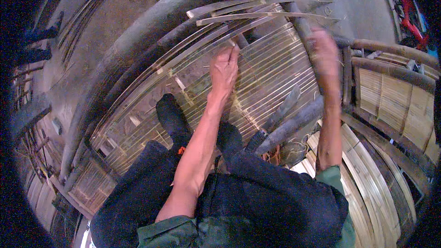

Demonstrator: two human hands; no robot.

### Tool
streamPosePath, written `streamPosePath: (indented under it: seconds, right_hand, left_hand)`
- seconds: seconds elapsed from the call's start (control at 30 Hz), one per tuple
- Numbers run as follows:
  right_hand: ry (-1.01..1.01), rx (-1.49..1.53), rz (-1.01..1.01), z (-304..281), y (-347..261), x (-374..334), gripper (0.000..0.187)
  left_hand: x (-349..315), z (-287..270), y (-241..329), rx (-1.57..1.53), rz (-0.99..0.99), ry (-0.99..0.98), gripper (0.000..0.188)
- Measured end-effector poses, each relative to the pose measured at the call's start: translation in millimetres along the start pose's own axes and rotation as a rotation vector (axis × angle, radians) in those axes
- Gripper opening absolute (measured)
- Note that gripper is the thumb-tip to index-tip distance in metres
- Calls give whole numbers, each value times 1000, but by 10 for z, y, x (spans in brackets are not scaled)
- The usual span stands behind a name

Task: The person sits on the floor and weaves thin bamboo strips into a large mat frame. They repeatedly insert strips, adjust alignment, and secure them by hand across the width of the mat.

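My left hand (224, 66) is out in front of me over a slatted panel of thin bamboo-like strips (271, 59). Its fingers are closed in a pinch by a long strip at the panel's far side; what sits between the fingertips is too small to make out. To the right, over the panel's right end, my right hand (324, 48) is raised and smeared by motion. Whether it holds anything cannot be seen. Two loose split strips (248, 18) lie across the far right corner of the panel. Both forearms are bare below green sleeves.
A thick grey pole (133, 32) curves along the far side. A blade-like tool (285, 105) lies beside a round pole (294, 124) near my right knee. Pale flat slats (367, 179) are stacked at lower right. Another slatted panel (395, 101) stands on the right. My dark shoe (172, 115) is by the panel.
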State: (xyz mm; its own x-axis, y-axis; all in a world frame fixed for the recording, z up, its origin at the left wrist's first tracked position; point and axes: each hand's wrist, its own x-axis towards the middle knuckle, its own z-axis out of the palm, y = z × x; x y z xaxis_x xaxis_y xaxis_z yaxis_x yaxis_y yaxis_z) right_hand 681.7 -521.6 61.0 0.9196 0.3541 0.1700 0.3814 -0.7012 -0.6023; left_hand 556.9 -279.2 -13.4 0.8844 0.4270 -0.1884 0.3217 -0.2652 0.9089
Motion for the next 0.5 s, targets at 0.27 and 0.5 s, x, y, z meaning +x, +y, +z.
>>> streamPosePath:
  seconds: [0.27,0.5]
  right_hand:
    - [-544,-88,-32,1767,-462,-356,26]
    - [-229,686,292,1527,-1013,-163,24]
  left_hand:
    - [-41,-189,-106,-46,207,215,19]
    - [-176,-38,-800,640,-49,0,34]
